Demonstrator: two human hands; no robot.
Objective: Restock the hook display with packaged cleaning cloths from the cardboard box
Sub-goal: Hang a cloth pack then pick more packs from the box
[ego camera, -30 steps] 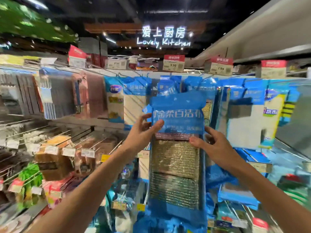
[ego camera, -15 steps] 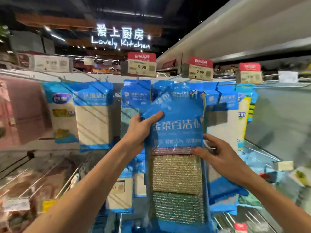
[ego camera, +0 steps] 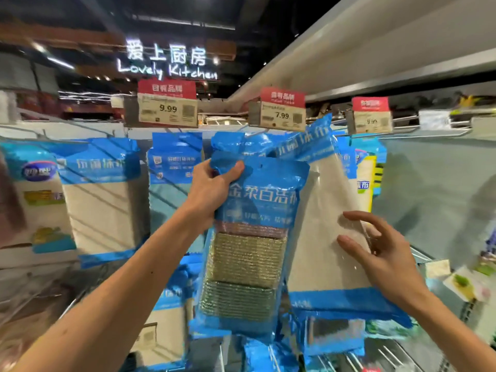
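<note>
My left hand (ego camera: pixel 212 186) grips the top left corner of a blue pack of gold and green scouring cloths (ego camera: pixel 247 253), held up in front of the hook display. My right hand (ego camera: pixel 375 248) has let go of it and rests with spread fingers against a hanging blue pack of white cloths (ego camera: pixel 322 210), which tilts to the right. The top hooks (ego camera: pixel 402 135) run under the price tags. The cardboard box is not in view.
Price tags read 9.99 (ego camera: pixel 167 103) and 7.99 (ego camera: pixel 277 108) above the row. More blue packs (ego camera: pixel 102 194) hang at the left and below. A grey panel (ego camera: pixel 434 200) and wire racks lie to the right.
My right hand has left the scouring cloth pack and moved right onto the hanging white cloth pack, pushing it aside. My left hand has raised the pack higher toward the hooks.
</note>
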